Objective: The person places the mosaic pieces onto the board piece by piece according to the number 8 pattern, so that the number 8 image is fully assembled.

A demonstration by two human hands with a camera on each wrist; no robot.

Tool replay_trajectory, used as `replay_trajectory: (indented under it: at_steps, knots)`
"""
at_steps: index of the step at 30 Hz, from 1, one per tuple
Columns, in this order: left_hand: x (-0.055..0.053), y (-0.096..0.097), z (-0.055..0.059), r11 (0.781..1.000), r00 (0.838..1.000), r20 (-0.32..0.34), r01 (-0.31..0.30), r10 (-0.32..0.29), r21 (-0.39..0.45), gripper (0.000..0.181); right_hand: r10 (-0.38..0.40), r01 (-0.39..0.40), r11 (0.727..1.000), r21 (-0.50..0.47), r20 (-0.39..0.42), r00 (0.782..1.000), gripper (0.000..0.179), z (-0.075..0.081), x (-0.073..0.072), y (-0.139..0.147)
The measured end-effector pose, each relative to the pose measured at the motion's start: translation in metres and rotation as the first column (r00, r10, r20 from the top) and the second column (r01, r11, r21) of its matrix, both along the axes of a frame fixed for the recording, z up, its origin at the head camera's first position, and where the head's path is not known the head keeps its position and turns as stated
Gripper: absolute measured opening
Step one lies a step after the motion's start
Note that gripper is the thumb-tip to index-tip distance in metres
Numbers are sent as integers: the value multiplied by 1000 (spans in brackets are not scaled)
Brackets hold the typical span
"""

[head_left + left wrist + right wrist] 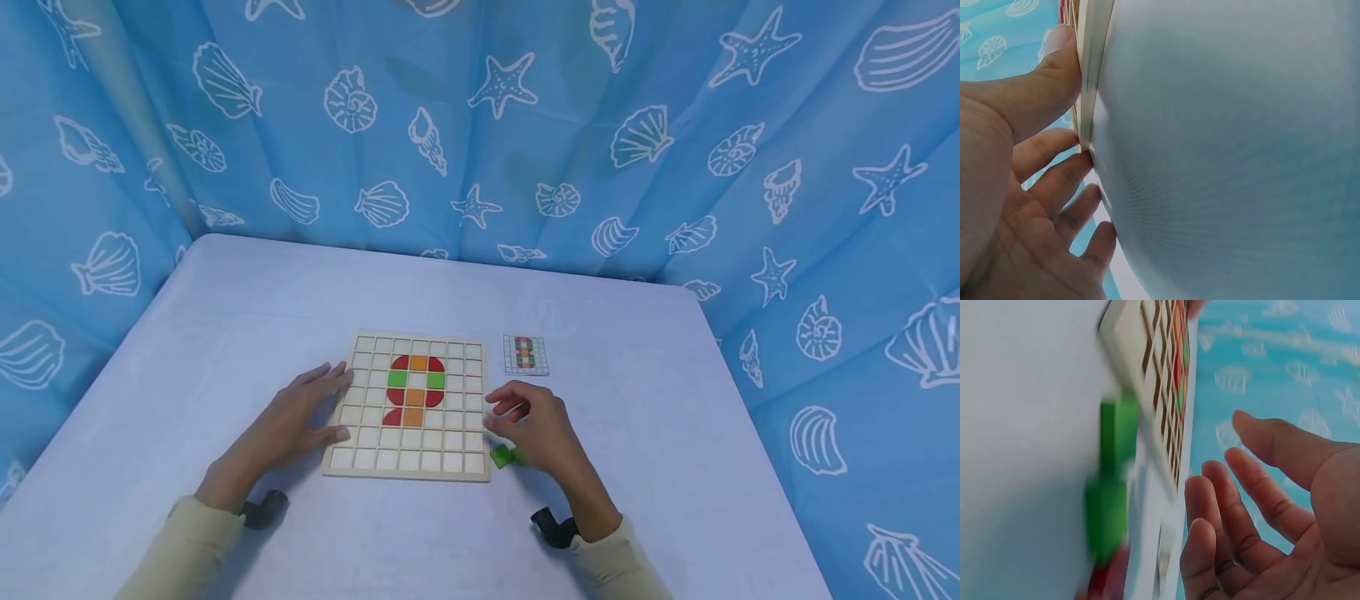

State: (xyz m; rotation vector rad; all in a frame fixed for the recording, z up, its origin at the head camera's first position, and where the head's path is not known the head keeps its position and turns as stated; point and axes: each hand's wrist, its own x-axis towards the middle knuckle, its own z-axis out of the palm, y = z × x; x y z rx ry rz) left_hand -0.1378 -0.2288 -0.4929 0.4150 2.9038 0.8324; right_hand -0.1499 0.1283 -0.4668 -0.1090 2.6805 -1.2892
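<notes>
A square wooden grid board (408, 460) lies on the table, with red, orange and green tiles (414, 398) set in its upper middle cells. My left hand (303, 417) rests along the board's left edge. In the left wrist view its thumb (1054, 75) lies against the board, and the fingers stretch out below. Just off the right edge hovers my right hand (536, 425), fingers loosely bent, with nothing between them in the right wrist view. Beneath it lie a green block (501, 455) and a second green one (1107, 515), beside a blurred red piece (1110, 575).
A small printed pattern card (526, 356) lies beyond the board's upper right corner. The table has a white cloth (637, 400). Behind and at both sides hangs a blue curtain (450, 83) with white shells and starfish.
</notes>
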Motion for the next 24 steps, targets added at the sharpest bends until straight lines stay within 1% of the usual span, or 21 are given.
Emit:
replay_trajectory:
  at_steps: [3,6,11,14,18,21,24]
  knots:
    - [0,1,0,1000,1000,-5,1,-1,-3,90,-68,68,998,20,26,997,26,0,3,22]
    - [1,1,2,1000,1000,-9,1,-1,-8,90,-129,127,991,38,62,990,30,0,7,41]
    - [2,2,2,1000,1000,-12,4,-4,-1,89,-197,189,977,102,85,977,32,-4,13,63]
    - [3,2,3,1000,1000,-9,5,-5,4,89,-207,193,970,149,83,975,31,-9,16,71]
    - [3,1,3,1000,1000,-11,11,-11,8,89,-214,196,961,192,76,974,29,-14,19,73]
    - [3,2,3,1000,1000,-10,10,-10,10,89,-214,198,959,201,61,975,26,-17,18,71]
    - [2,2,3,1000,1000,-7,6,-6,4,89,-188,175,964,199,47,981,24,-18,17,68]
